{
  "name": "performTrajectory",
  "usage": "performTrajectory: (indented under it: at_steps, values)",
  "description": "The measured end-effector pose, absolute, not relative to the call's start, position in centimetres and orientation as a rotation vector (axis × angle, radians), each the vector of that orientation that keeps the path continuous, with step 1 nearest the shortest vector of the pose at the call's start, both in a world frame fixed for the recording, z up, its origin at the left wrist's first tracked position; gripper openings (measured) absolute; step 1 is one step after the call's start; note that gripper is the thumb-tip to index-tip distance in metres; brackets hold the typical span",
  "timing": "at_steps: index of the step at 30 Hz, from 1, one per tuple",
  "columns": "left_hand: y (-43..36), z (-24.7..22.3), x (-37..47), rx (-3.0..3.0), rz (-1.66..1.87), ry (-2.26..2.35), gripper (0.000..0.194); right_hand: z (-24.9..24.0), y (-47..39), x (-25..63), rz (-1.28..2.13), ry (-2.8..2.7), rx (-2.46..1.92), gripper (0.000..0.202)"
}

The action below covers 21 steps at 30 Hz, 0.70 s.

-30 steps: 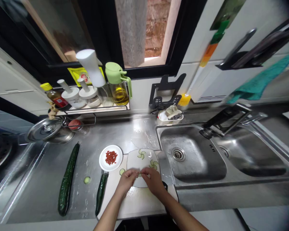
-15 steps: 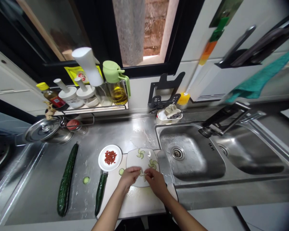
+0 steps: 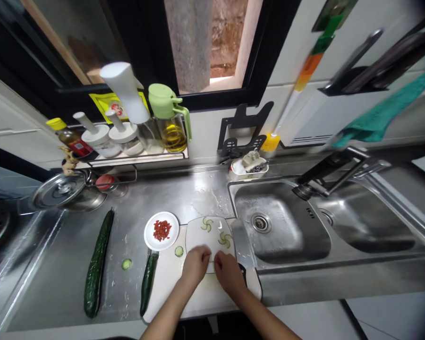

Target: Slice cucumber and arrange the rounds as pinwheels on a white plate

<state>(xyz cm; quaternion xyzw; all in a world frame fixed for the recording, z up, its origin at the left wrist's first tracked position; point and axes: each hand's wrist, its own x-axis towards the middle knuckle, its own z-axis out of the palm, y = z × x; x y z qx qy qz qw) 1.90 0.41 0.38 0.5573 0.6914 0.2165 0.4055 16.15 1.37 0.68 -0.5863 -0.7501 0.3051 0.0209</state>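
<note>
My left hand (image 3: 195, 264) and my right hand (image 3: 229, 270) are close together over the near edge of a white plate (image 3: 198, 231). Both have fingertips pinched, and a thin cucumber slice (image 3: 212, 260) shows faintly between them; most of it is hidden. Green cucumber pieces form a pinwheel (image 3: 207, 224) at the back of the plate and another one (image 3: 225, 240) at its right. Underneath lies a pale cutting board (image 3: 170, 278). A cleaver (image 3: 241, 243) with a black handle rests along the board's right side. To the left lie a cucumber round (image 3: 179, 251) and a cut cucumber (image 3: 149, 283).
A small white dish (image 3: 150, 235) of chopped red bits sits behind the cut cucumber. Farther left are a whole cucumber (image 3: 98, 267) and a cucumber end (image 3: 126, 264). The sink (image 3: 283, 222) opens at the right. A seasoning rack (image 3: 138, 160) runs along the back wall.
Both hands have turned inward and dipped slightly toward the plate's near edge, hiding more of the pale slice between their fingertips. The view has shifted slightly.
</note>
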Motion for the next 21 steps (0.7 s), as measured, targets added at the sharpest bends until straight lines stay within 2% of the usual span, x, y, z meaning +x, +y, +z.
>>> performTrajectory:
  at_steps: [13,17,21]
  values:
    - [-0.2,-0.3,2.3,1.677,0.36,1.825,0.021,0.5,0.5,16.0,0.652,-2.461,-1.689,0.014]
    - [-0.6,-0.3,2.4,1.732,0.389,1.841,0.023,0.2,-0.1,17.0,0.611,-2.445,-1.47,0.014]
    - [-0.8,-0.3,2.5,1.795,0.399,1.851,0.023,-0.4,-1.1,17.8,0.541,-2.453,-1.272,0.024]
